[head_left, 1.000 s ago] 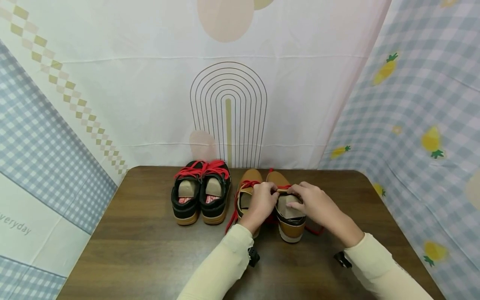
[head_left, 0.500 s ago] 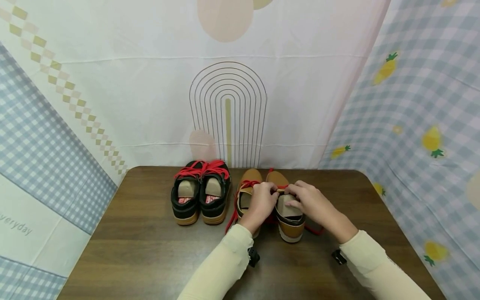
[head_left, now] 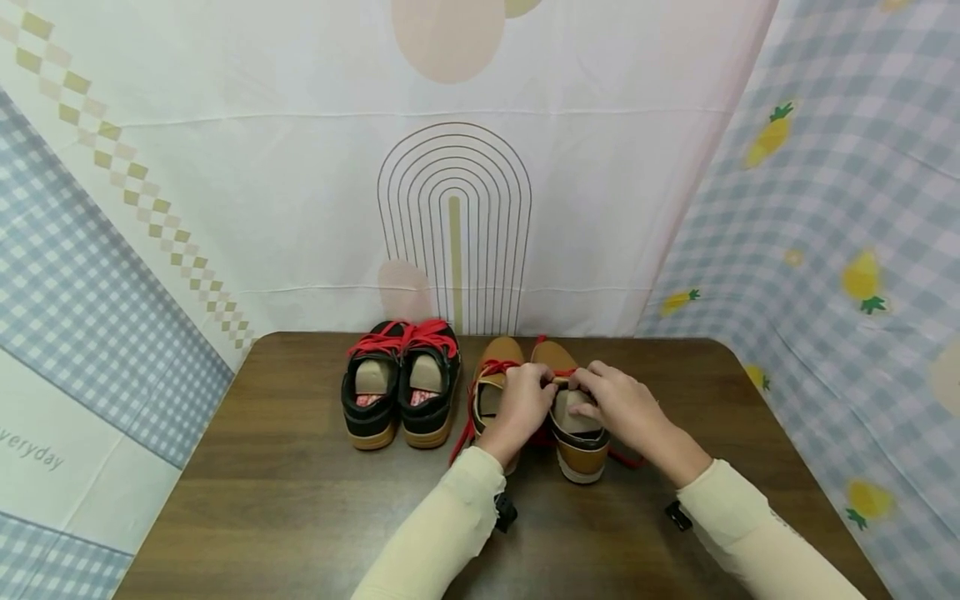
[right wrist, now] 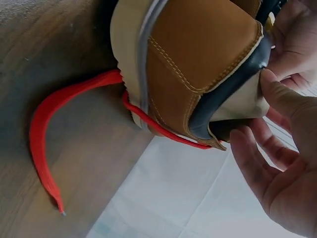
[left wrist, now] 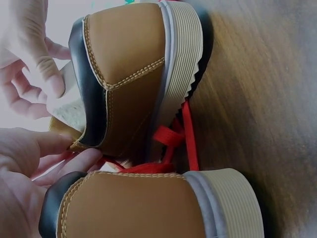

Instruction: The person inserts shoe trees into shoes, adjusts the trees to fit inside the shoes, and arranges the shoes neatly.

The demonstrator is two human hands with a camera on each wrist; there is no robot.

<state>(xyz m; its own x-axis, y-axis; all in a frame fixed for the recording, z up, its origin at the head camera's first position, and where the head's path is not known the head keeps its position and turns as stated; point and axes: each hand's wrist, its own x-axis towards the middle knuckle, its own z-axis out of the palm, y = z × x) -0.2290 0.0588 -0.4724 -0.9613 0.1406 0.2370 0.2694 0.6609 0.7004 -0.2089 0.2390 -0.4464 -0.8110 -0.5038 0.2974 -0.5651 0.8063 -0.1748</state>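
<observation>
A tan shoe (head_left: 582, 460) with a dark collar and red lace stands on the table, heel toward me. At the inner edge of its opening, my left hand (head_left: 519, 407) pinches the eyelet flap (left wrist: 75, 145) between thumb and fingers. My right hand (head_left: 621, 408) holds the shoe's beige tongue (right wrist: 243, 103), thumb on one face and fingers behind. Under my left hand and wrist lies the matching tan shoe (head_left: 504, 352), partly covered. A red lace (right wrist: 42, 134) trails on the table to the right of the shoe.
A pair of black shoes (head_left: 430, 408) with red laces stands to the left of the tan ones. The brown wooden table (head_left: 285, 500) ends at a white patterned cloth (head_left: 315, 208) behind. A checked cloth (head_left: 825, 317) hangs at the right.
My right hand has shifted slightly left over the tongue of the right tan shoe. The left hand keeps its hold, and the shoes stay in place.
</observation>
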